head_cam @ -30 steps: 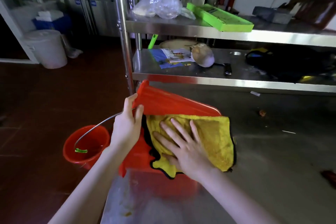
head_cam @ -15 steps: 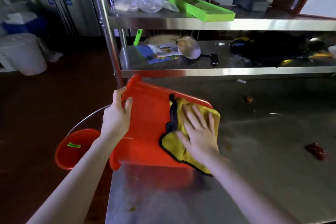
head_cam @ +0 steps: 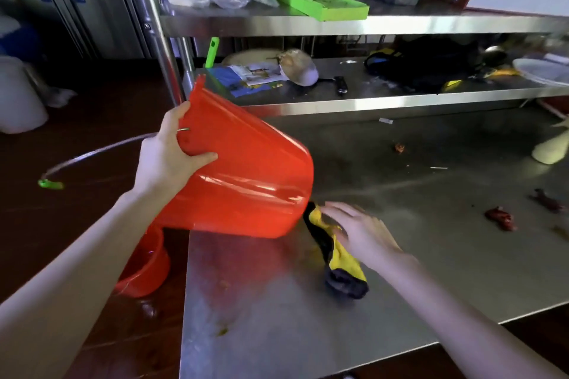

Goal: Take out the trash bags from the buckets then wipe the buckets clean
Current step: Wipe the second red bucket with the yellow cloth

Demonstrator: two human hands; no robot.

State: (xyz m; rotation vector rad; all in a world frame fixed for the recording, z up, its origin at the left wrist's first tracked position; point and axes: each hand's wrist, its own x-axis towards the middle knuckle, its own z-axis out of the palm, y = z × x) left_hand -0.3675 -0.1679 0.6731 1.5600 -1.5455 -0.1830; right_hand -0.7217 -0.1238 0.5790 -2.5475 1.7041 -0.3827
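Stainless steel table (head_cam: pixel 400 292) is filling the right and lower part of the scene, with a two-tier steel shelf rack (head_cam: pixel 308 26) standing along its far side. A red bucket (head_cam: pixel 246 181) is hanging tilted on its side over the table's left end, mouth facing up and left, base pointing right; whether its lower wall is touching the tabletop cannot be told. A second red bucket (head_cam: pixel 144 268) is sitting on the dark floor just beside the table's left corner, partly hidden by the forearm and the tilted bucket. A yellow cloth (head_cam: pixel 341 261) with dark edging is lying bunched on the tabletop, one end close to the tilted bucket's base. The left hand (head_cam: pixel 167 157) is gripping the tilted bucket at the rim, thumb pressing on the outer wall and fingers wrapping over the edge. The right hand (head_cam: pixel 360 231), blurred, is resting on top of the cloth with fingers spread and nearly straight, not closing round it. The bucket's wire handle (head_cam: pixel 92 152) is dangling out to the left, carrying a green grip (head_cam: pixel 49 184). Red scraps (head_cam: pixel 500 218) are lying near the table's right side.
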